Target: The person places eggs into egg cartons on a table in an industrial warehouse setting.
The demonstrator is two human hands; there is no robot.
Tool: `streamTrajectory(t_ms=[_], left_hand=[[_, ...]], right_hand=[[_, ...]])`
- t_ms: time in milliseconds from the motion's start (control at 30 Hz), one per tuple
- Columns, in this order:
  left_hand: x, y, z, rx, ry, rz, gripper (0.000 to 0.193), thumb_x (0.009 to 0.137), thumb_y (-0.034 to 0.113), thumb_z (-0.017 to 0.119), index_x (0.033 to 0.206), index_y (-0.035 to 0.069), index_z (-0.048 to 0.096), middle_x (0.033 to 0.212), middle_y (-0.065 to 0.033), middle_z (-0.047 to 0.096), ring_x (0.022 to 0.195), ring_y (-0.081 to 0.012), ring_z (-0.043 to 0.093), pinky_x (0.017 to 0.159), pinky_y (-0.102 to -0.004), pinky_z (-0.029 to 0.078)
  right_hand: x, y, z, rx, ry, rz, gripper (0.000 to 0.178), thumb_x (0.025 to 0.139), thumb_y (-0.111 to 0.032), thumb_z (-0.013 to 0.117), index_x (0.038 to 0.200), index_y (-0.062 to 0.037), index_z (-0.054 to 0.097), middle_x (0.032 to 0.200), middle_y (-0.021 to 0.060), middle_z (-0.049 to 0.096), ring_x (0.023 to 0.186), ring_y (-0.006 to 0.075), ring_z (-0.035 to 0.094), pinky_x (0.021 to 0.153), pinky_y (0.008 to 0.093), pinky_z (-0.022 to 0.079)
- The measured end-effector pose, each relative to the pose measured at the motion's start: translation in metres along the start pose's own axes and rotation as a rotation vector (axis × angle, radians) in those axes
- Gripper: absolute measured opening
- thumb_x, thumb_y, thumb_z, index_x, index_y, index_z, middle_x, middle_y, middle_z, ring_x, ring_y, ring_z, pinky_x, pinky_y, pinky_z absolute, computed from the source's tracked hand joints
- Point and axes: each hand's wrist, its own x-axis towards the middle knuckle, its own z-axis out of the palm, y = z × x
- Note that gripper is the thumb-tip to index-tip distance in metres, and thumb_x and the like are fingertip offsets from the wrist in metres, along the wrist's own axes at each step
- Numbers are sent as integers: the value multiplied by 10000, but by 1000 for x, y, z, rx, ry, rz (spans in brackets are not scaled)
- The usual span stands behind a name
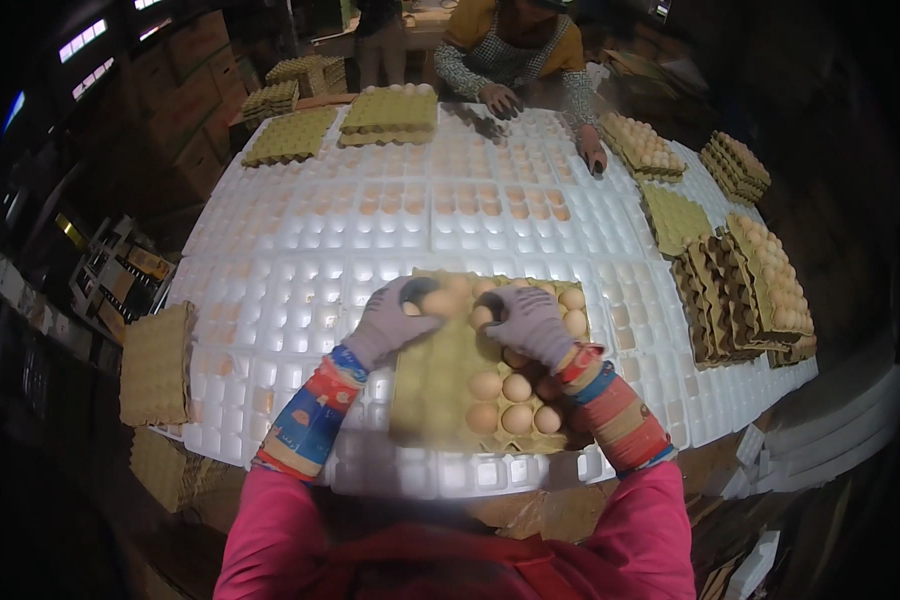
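My left hand (390, 325), in a pale lilac glove with dark fingertips, is curled around brown eggs (438, 303) at the far side of a cardboard egg tray (425, 390). My right hand (533, 322), gloved alike, is closed on an egg (482, 317) just to the right. Motion blurs the eggs between the hands, so how many each hand holds is unclear. The tray's left half shows bare cups. More eggs (516, 388) sit in its right half, and others lie beyond my right hand. My right palm hides part of the tray.
White plastic cell trays (320, 235) cover the table, some cells holding eggs. Stacked cardboard trays stand at left (157, 365), far left (290, 135) and right (715, 295); egg-filled trays (770, 270) sit at right. Across the table a person (515, 60) reaches over the far trays with both hands.
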Motion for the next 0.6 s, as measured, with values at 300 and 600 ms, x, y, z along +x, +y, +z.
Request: streamTrajectory(t_ms=[300, 600], left_hand=[[15, -31, -25, 952, 159, 117, 514, 742, 352, 680, 1236, 219, 626, 1286, -195, 514, 1225, -346, 514, 979, -463, 450], [-68, -21, -72, 270, 328, -224, 665, 731, 483, 745, 1294, 185, 553, 1252, -188, 474, 1120, -344, 571, 938, -451, 481]], right_hand=[[54, -27, -5, -89, 16, -119, 442, 771, -288, 721, 1190, -175, 637, 1194, 118, 566, 1029, 275, 601, 832, 422, 509], [66, -38, 2, -208, 91, -26, 362, 718, -336, 727, 970, -76, 712, 1025, 112, 598, 900, 319, 625, 807, 392, 502]])
